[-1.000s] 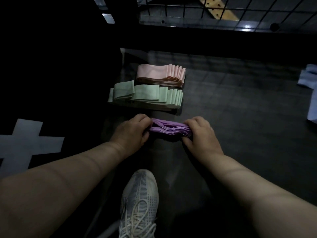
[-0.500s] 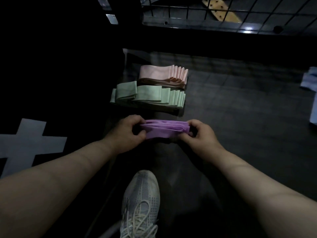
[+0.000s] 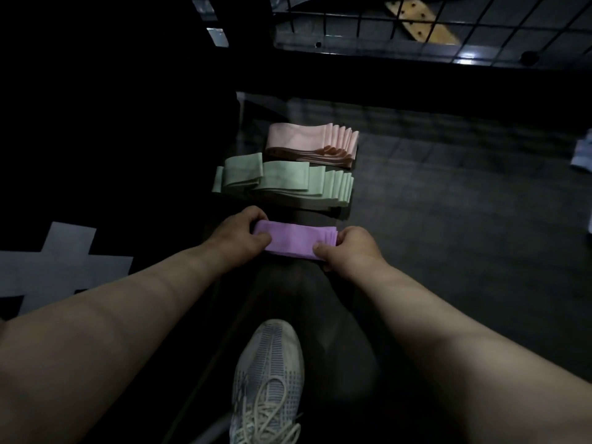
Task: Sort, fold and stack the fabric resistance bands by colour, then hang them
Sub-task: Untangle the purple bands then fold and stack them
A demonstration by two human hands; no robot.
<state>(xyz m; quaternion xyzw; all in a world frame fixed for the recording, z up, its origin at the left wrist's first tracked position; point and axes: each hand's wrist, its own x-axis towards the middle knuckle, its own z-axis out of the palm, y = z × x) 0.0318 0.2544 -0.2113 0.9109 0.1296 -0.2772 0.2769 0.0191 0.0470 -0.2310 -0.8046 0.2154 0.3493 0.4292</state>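
- Wire grid (image 3: 448,24) stood across the far top of the view. A tan strip with dark holes (image 3: 423,24) showed through its mesh. Whether the grid was part of a basket or a rack could not be told.
- No band lay in or on the grid. All three colour piles sat on the dark tiled surface (image 3: 448,219).
- Pink stack (image 3: 314,142): folded, fanned at its right end, nearest the far-left corner of the surface.
- Green stack (image 3: 288,184): just in front of the pink one and close against it, along the left edge. It was fanned at the right, with one folded band lying loose on top at the left end.
- Purple stack (image 3: 294,240): in front of the green pile, a narrow gap between them, flat face up, layered edges showing at its right end.
- Left hand (image 3: 238,233) gripped the purple stack's left end, fingers curled over it.
- Right hand (image 3: 347,248) gripped the right end, thumb pressed on the near corner of the top face.
- The purple stack spanned the space between the two hands. Whether it rested on the surface or was held just above it could not be told.
- A pale laced shoe (image 3: 267,379) was at the near edge, between the forearms.
- A white cross marking (image 3: 61,267) was on the black area to the left.
- Pale cloth (image 3: 583,152) lay at the right edge.
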